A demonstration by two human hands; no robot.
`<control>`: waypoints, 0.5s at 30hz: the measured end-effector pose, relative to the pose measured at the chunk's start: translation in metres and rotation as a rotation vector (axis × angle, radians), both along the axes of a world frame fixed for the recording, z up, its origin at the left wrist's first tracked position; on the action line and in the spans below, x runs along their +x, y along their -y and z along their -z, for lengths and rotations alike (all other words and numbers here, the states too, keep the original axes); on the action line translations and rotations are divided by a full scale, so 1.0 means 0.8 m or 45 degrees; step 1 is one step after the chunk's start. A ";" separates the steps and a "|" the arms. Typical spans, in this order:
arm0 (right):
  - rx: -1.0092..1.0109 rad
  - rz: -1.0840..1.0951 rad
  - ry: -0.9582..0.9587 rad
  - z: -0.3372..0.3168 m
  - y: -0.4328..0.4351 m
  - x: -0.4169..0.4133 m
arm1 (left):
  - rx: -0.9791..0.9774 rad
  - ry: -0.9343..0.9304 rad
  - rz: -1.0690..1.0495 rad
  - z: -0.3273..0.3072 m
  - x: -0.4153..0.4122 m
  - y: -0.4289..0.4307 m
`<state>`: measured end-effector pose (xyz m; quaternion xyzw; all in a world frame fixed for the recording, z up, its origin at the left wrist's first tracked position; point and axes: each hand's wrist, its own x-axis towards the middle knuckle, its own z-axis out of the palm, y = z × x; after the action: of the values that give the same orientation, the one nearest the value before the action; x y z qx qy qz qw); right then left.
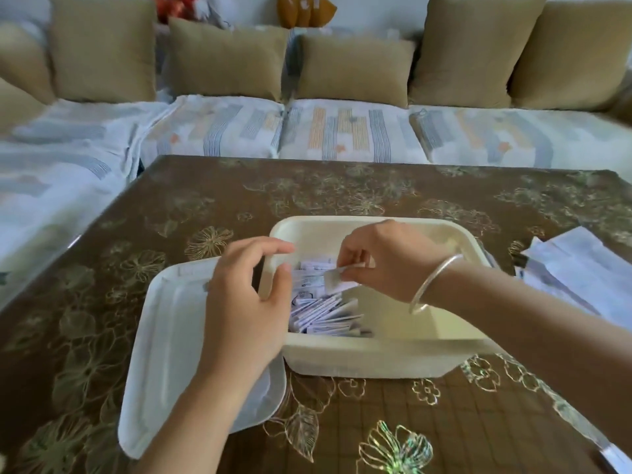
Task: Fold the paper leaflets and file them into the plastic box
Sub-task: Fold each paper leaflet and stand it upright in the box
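filing: pinching folded leaflet (337,281) in right hand (386,265) over centre-frame plastic box (376,359), left hand (246,302) slack, empty; next, tuck in.

Jewellery: one thin silver metal bangle (433,278), plain, smooth and round, worn on the wrist of the right hand (383,261).
Hands: right hand and left hand (246,295) both bare.
Forearms: bare to the frame's edge.

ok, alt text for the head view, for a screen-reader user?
The right hand pinches a leaflet over an open white box partly filled with folded leaflets; the left hand is open beside its left rim. The lid lies left of it on a floral table, loose papers at right.
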<state>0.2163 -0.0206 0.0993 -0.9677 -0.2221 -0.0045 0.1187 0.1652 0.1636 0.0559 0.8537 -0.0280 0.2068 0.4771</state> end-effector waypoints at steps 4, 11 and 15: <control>-0.039 -0.013 0.034 0.019 -0.009 0.015 | -0.047 0.052 0.036 0.005 0.003 -0.003; -0.149 -0.043 0.106 0.029 -0.024 0.018 | -0.091 0.092 0.064 0.007 0.001 -0.004; -0.229 -0.108 0.149 0.032 -0.034 0.013 | -0.063 0.091 0.057 0.006 -0.001 -0.005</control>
<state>0.2265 0.0067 0.0737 -0.9623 -0.2689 -0.0359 0.0185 0.1645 0.1678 0.0514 0.8330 -0.0589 0.2270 0.5011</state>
